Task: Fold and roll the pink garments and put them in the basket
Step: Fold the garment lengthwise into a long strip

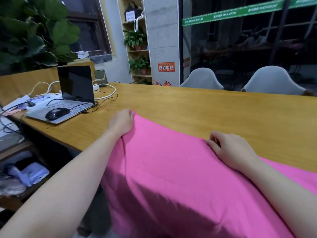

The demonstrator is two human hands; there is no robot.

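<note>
A large pink garment (171,169) is spread over the near edge of the wooden table (188,107) and hangs down toward me. My left hand (121,123) grips its far left corner, fingers curled into the cloth. At the far right corner, my right hand (229,147) pinches the fabric edge against the tabletop. No basket is in view.
An open laptop (75,93) with a black mouse (56,113) on it and several cables sits at the table's left end. Two grey chairs (272,81) stand behind the far edge. A low shelf with clutter (25,174) is at the lower left.
</note>
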